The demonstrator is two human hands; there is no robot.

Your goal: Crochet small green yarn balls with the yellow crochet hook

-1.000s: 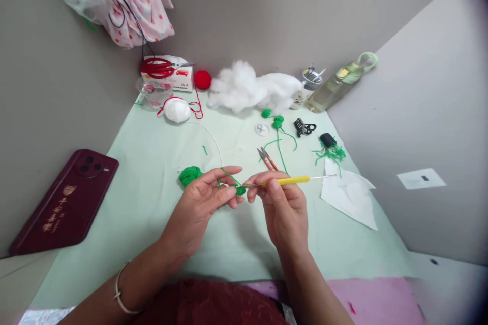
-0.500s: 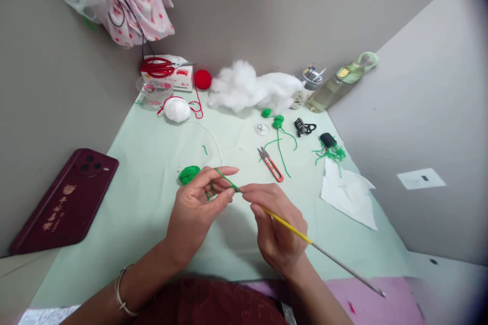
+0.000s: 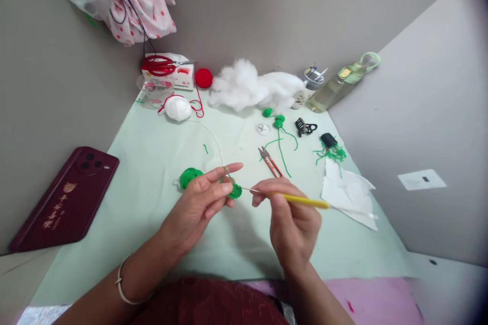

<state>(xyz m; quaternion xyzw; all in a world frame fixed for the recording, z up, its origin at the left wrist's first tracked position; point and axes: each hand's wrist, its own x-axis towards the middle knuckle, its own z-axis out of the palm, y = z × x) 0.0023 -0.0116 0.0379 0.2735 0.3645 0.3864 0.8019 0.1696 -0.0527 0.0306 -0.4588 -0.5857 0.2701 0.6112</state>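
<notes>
Between the thumb and fingers of my left hand is a small green crochet piece, with green yarn running up over the raised forefinger. My right hand grips a crochet hook by its yellow handle. The hook's thin metal end reaches left to the green piece; whether its tip sits inside a stitch I cannot make out. Just behind my left hand lies a ball of green yarn. Orange thread snips rest beyond my right hand, partly covered by it.
White stuffing lies along the back wall, beside a red yarn ball and a white yarn ball. A water bottle leans at the back right. Green crocheted bits and a hair claw lie nearer. A phone is at left.
My right hand has moved right, drawing the hook away from my left fingers, and the hook now lies flatter. My left hand has turned, bringing the green crochet piece into view.
</notes>
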